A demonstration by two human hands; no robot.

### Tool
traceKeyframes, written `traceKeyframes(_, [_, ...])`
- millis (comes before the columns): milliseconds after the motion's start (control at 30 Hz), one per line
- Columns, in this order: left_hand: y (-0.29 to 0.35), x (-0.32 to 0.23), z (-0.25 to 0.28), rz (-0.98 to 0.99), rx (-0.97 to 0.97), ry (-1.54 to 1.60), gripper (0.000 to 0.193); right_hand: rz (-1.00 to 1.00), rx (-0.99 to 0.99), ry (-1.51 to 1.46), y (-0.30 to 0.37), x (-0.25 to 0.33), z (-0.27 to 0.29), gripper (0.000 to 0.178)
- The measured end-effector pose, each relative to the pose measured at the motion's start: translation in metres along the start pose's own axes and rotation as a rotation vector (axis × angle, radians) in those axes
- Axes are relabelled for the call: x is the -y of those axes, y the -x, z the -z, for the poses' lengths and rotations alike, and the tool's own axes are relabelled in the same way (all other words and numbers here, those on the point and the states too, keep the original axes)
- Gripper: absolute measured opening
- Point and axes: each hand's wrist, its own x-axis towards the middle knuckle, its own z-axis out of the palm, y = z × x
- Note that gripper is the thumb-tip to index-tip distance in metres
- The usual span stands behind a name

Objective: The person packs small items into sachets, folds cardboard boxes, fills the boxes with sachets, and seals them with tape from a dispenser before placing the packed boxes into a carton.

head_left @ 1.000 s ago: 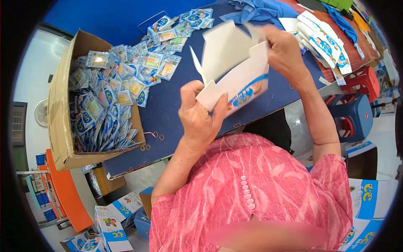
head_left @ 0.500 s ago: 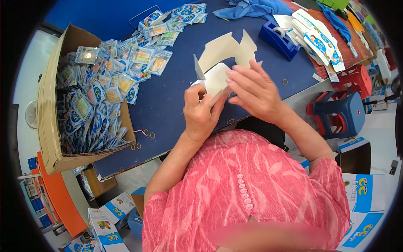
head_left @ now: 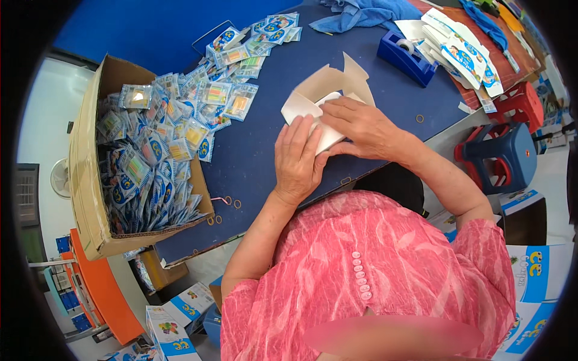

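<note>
Between my hands is a small white folding carton (head_left: 328,137), its pale flaps standing up on the far side. The long fingers of my left hand (head_left: 295,165) lie over its left flap, the thumb against the near edge, so the carton is held on that side. From the right, my right hand (head_left: 366,131) curls its fingers over the opposite flaps, with its thumb at the near wall. Both hands hide much of the carton, and its bottom is out of sight.
A brown cardboard box (head_left: 90,180) at the left overflows with small clear sachets (head_left: 159,144). A blue tape dispenser (head_left: 407,58), stacked flat cartons (head_left: 460,51) and a blue cloth (head_left: 364,17) are at the far side. Rubber bands (head_left: 236,204) lie on the blue table (head_left: 265,102). Stools (head_left: 500,157) stand at right.
My left hand has gone from gripping the carton's near corner to laying its fingers over the left flap. That flap has folded inward, and my right hand has closed onto the carton.
</note>
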Motion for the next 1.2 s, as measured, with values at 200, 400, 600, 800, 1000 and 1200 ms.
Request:
traceKeyframes(200, [-0.005, 0.006, 0.018, 0.012, 0.147, 0.035, 0.046, 0.016, -0.532, 0.075, 0.018, -0.025, 0.030, 0.040])
traceKeyframes(400, [-0.012, 0.024, 0.013, 0.397, 0.198, 0.240, 0.043, -0.095, 0.095, 0.067, -0.007, -0.049, 0.019, 0.032])
traceKeyframes(600, [-0.052, 0.014, 0.013, 0.295, -0.305, 0.172, 0.036, -0.050, -0.360, -0.151, -0.027, -0.051, 0.024, 0.029])
traceKeyframes(800, [-0.044, 0.046, 0.007, -0.027, 0.162, 0.201, 0.043, -0.038, 0.145, -0.252, -0.033, -0.082, 0.035, 0.036])
traceKeyframes(1000, [-0.074, 0.027, 0.004, 0.249, 0.390, 0.037, 0.049, -0.177, 0.333, -0.054, -0.052, -0.071, 0.031, 0.046])
traceKeyframes(1200, [-0.044, 0.033, -0.004, 0.562, -0.051, 0.268, 0.062, -0.319, 0.358, 0.001, -0.043, -0.066, 0.052, 0.054])
